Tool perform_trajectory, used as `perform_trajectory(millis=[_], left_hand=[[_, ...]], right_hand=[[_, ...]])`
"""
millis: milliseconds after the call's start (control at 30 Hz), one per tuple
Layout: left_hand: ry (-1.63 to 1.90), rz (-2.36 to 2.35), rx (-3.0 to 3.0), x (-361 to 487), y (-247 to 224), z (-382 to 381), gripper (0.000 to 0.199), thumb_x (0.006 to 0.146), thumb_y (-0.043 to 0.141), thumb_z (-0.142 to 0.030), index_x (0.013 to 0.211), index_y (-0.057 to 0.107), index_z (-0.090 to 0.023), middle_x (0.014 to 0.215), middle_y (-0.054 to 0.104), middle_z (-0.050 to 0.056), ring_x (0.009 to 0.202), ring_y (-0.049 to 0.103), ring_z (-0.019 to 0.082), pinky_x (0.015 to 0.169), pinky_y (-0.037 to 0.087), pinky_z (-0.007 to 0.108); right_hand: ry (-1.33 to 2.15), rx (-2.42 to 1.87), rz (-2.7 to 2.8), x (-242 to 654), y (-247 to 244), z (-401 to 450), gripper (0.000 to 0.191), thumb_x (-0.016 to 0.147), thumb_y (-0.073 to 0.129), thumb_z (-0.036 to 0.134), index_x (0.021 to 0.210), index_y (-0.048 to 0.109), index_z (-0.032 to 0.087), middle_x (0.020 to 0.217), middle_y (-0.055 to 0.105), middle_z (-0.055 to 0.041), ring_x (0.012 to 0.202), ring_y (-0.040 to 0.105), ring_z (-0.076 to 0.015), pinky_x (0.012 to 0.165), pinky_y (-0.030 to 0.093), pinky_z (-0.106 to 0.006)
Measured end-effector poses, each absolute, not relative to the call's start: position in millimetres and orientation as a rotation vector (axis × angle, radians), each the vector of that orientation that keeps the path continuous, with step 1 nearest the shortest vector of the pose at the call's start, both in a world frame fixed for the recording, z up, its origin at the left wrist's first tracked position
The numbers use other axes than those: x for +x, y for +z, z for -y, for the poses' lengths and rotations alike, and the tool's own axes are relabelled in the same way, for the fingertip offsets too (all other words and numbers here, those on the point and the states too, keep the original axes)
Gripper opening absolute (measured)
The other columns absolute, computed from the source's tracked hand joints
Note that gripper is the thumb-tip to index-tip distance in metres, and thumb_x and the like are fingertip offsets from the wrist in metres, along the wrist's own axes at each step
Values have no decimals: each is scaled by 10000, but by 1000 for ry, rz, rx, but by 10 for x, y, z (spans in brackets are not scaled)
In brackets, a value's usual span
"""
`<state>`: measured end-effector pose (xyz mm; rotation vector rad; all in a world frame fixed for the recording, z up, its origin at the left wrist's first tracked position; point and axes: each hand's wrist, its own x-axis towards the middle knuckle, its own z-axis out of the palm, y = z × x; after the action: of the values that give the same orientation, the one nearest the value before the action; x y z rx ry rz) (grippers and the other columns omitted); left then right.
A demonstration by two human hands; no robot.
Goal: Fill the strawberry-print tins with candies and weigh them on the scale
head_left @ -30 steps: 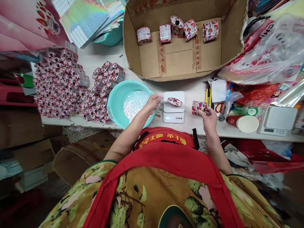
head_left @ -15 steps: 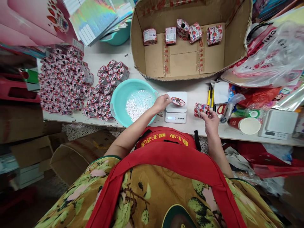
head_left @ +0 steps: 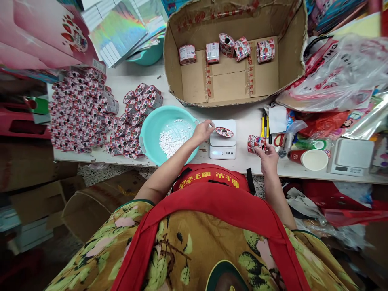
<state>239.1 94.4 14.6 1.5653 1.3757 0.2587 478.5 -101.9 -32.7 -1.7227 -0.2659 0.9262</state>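
Note:
My right hand [head_left: 269, 159] grips a small strawberry-printed container [head_left: 255, 143] over the table, right of the scale. An oval piece with the same red-and-white print [head_left: 224, 132] lies on a small white digital scale [head_left: 222, 152], whose display is lit. Beside that oval's left edge is my left hand [head_left: 203, 132], its fingertips pinched together; anything between them is too small to make out. Under my left forearm stands a turquoise basin [head_left: 148, 117] with many small white tablet-like pieces [head_left: 172, 141] inside.
Behind the scale stands an open cardboard box [head_left: 194, 87] with several printed containers inside. Stacked containers [head_left: 81, 109] fill the table's left end. At right are cutter knives [head_left: 265, 125], a paper cup [head_left: 314, 160], a second scale [head_left: 351, 157] and plastic bags [head_left: 336, 76].
The view has shifted slightly. Both hands keep nearly the same places, and the container in my right hand is tilted a little differently. The oval piece stays on the scale.

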Motion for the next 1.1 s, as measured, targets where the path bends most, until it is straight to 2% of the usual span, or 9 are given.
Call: perform_trajectory(millis=[167,267,333,400,467,633,900,1000,1100], left_hand=[[344,-1330,1052,2219,238,-998,202,787,526,3,911,591,-143,624,553,-39,500,512,91,515,341,199],[373,-1311,946,2247,262,-988,146,837,530,-12,910,569,-132,656,623,-9,469,539,83,453,305,192],[367,-1311,911,2289,255,-969,66,903,548,-77,873,556,-136,619,617,-10,398,465,63,413,245,193],[362,-1322,895,2327,231,-946,133,944,559,-131,812,549,-138,553,560,-33,355,375,42,398,211,191],[372,-1330,896,2352,195,-923,178,940,572,-123,763,556,-130,554,535,-39,375,394,36,406,239,182],[320,-1288,989,2387,103,-893,169,811,535,37,812,624,-107,687,638,-3,476,544,58,469,335,180],[272,-1135,1271,2744,14,-841,119,734,671,-10,783,665,-118,674,658,-15,541,566,81,587,409,199],[287,-1134,1168,2789,9,-841,153,716,651,8,814,670,-109,708,675,1,569,585,87,573,397,198],[412,-1173,996,2680,61,-892,110,782,653,-68,885,658,-107,802,708,39,589,600,89,515,348,188]], right_hand=[[938,-1731,282,4765,-362,985,591,566,880,400,1065,675,162,1007,735,-55,910,693,-201,929,576,-413],[961,-1704,287,4719,-338,942,586,569,879,400,1069,681,167,1035,738,-57,938,692,-207,955,568,-424],[958,-1697,282,4698,-321,922,581,568,880,392,1066,681,169,1031,738,-55,938,692,-210,957,568,-433],[950,-1698,284,4693,-317,916,574,568,880,386,1059,679,165,1031,736,-59,940,691,-212,954,570,-431],[945,-1706,292,4702,-329,925,575,574,877,393,1063,679,164,1036,734,-60,946,690,-212,947,574,-423],[942,-1704,289,4723,-369,976,579,585,875,408,1078,679,174,1043,741,-45,941,691,-197,949,575,-414],[932,-1714,261,4690,-337,974,575,561,883,411,1052,689,184,1022,751,-45,917,701,-201,934,587,-416],[928,-1717,255,4702,-338,978,585,562,880,411,1063,687,180,1024,750,-44,910,698,-197,936,585,-412],[913,-1713,241,4734,-345,993,584,557,882,391,1062,691,168,1019,748,-49,896,693,-194,917,586,-406]])
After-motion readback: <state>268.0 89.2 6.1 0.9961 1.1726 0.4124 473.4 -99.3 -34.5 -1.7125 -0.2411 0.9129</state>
